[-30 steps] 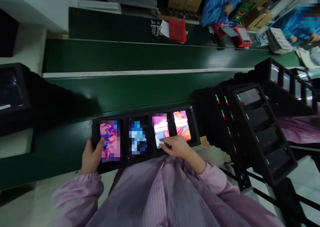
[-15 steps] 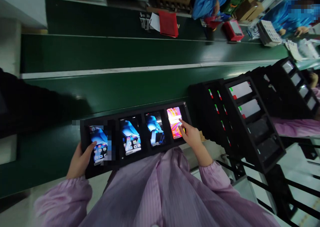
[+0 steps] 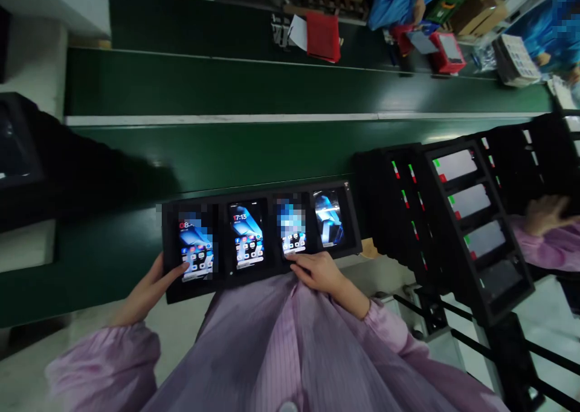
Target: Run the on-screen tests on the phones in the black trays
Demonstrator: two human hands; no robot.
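Note:
A long black tray (image 3: 353, 234) lies at the green bench's near edge, close to my body, with phones in a row, screens lit. My left hand (image 3: 151, 286) grips its left end, thumb over the lower left of the leftmost phone (image 3: 196, 240); the other fingers are partly hidden. My right hand (image 3: 321, 272) holds nothing, and its outstretched index finger touches the lower edge of the third phone (image 3: 293, 222). Icons on a blue background show on the second phone (image 3: 247, 234). The rightmost phone (image 3: 327, 217) displays a blue picture without icon rows.
To the right stand stacked black trays (image 3: 512, 243) holding phones with pale screens; beyond them is a co-worker's blurred hand (image 3: 548, 212). Another dark stack (image 3: 27, 152) is at left. Across the green bench (image 3: 254, 92) lie a red packet (image 3: 322, 36) and a red box (image 3: 447, 54), near people in blue.
My right hand has moved left from the rightmost phone to the third one. The rightmost screen turned from pink-orange to blue, and icons appeared on the third. My left thumb slid lower.

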